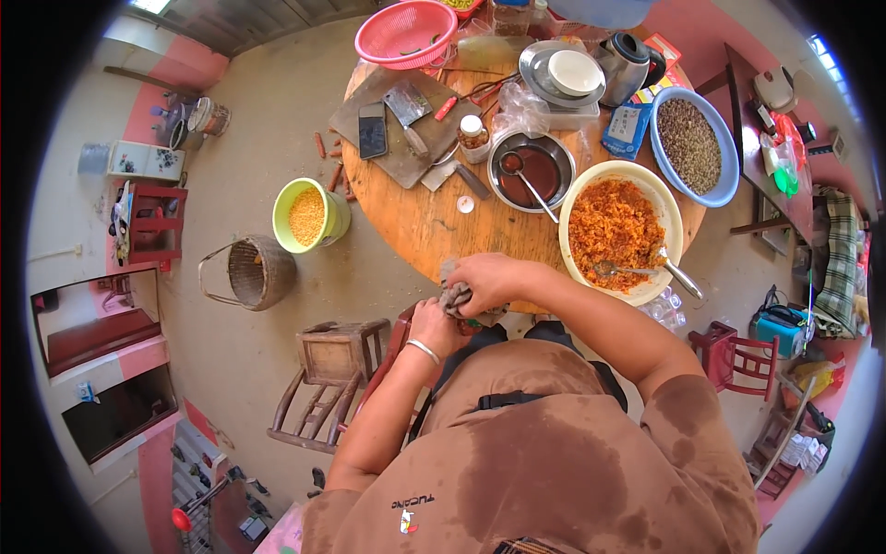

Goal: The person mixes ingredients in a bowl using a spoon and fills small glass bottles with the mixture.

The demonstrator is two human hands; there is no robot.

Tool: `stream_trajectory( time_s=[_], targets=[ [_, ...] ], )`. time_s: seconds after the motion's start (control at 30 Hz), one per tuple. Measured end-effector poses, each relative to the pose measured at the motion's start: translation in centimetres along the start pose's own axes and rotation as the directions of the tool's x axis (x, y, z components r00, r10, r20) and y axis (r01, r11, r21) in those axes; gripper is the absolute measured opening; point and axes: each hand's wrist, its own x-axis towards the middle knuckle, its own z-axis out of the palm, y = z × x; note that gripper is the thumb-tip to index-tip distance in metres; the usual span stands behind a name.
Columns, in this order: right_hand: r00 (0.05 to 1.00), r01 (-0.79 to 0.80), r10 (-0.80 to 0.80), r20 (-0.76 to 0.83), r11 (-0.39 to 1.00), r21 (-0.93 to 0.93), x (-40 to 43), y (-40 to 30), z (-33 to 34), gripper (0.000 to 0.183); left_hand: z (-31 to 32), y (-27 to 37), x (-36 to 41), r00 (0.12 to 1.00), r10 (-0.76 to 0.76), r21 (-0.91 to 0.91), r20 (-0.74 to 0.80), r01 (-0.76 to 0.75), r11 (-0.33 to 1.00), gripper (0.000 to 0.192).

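At the near edge of the round wooden table [408,228], my right hand [490,277] grips a crumpled grey rag [455,299]. Just below it, my left hand [436,329], with a pale bracelet at the wrist, is closed around a mostly hidden object [472,323]; a little red and green shows beneath the rag, and its kind is unclear. Ahead of the hands lies a loose white lid [465,204]. To the right stands a cream basin [675,228] of chopped orange-red food, with two metal utensils in it. A steel bowl [495,181] behind holds dark red liquid and a ladle.
A cutting board [374,156] carries a phone [372,130] and a cleaver [407,104]. Nearby is a white-capped jar [474,135]. A blue basin [723,194] and an electric kettle [619,73] stand right. Leftward on the floor are a green bucket [336,218], wicker basket [277,273] and wooden chair [339,353].
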Motion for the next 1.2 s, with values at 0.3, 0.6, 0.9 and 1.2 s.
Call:
stream_trajectory(
  time_s=[0.3,0.6,0.9,1.2],
  targets=[
    [0.936,-0.265,0.306,-0.174,0.938,0.222,3.2,8.7,4.1,0.056,1.4,-1.1,-2.1,0.987,-0.061,-0.418,-0.148,-0.006,0.908,0.059],
    [0.636,-0.647,0.334,-0.696,0.722,-0.245,-3.2,11.6,1.8,0.024,1.2,-3.9,0.3,0.935,-0.157,-0.550,-0.319,-0.047,0.834,0.060],
    [0.610,-0.792,0.501,-0.615,0.408,-0.453,-2.0,15.1,0.8,0.023,0.4,-3.4,2.0,0.920,-0.188,-0.574,-0.343,-0.046,0.818,0.065],
    [0.483,-0.817,0.625,-0.614,0.574,-0.059,-2.9,14.7,-1.1,0.022,-0.4,-0.7,3.3,0.925,-0.298,-0.646,-0.237,0.079,0.759,0.055]
  ],
)
